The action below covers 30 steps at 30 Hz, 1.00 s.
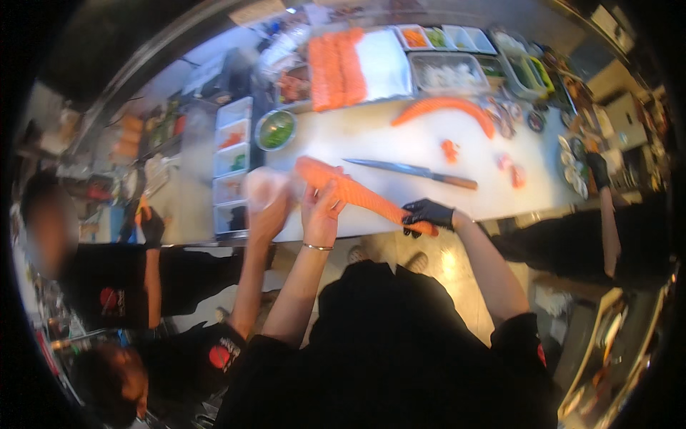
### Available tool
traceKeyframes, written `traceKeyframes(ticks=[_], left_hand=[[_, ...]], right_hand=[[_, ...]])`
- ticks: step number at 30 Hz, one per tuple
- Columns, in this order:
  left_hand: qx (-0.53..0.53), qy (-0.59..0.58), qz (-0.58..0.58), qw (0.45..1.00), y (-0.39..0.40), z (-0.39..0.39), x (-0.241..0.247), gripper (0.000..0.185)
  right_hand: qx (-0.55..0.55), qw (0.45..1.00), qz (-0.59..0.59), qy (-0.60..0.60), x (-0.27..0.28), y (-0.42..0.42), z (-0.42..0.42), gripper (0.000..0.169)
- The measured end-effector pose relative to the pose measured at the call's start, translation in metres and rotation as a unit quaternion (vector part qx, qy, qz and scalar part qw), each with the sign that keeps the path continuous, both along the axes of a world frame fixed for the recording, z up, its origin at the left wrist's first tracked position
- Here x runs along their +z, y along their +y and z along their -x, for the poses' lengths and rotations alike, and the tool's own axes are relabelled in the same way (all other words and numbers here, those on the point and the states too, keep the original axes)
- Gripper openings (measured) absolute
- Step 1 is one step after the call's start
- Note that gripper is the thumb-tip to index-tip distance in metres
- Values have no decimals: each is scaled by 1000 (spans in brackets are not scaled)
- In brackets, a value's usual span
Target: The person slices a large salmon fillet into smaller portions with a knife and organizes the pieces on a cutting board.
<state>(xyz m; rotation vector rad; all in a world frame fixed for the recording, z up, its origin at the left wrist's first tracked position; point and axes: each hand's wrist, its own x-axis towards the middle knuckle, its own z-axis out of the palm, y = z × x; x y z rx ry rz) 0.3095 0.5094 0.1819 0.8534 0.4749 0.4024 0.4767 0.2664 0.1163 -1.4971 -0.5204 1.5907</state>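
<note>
A long salmon fillet [370, 196] is held up slantwise over the near edge of the white cutting board [343, 134]. My left hand [321, 214], bare with a bracelet at the wrist, grips its thicker left part from below, thumb on top. Around the narrow right end is my right hand [431, 213] in a black glove. Just beyond the fillet lies a long knife [412, 171], its wooden handle to the right. Farther back, a curved salmon strip [445, 106] rests on the board near small salmon scraps [450, 151].
A co-worker's arm [252, 273] reaches in close on my left, with a blurred whitish thing [265, 189] at its hand. A metal bowl of chopped greens [276, 130] stands beside white containers [233, 139]. Behind is a tray [383, 61] with salmon fillets [337, 69]. Another person [600, 230] stands right.
</note>
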Motion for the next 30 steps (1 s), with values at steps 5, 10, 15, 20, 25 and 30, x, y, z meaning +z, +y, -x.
traceKeyframes(ticks=[5,10,15,20,25,30], left_hand=[[-131,32,-141,981,17,-40,79,44],[-140,101,-504,846,-16,-63,89,46],[-127,53,-712,689,-131,-59,15,69],[-190,259,-758,568,-78,-50,-69,78],[-183,214,-734,618,-16,-32,-109,57],[-274,218,-663,662,-1,-38,-94,39]], right_hand=[[-58,990,-66,-109,-28,55,48,55],[-363,806,-409,227,29,33,23,76],[-417,821,-368,127,61,-38,-1,76],[-564,810,-150,53,-64,-96,5,59],[-583,810,-64,-3,-74,-102,-2,53],[-509,845,-135,88,-47,-86,-17,41]])
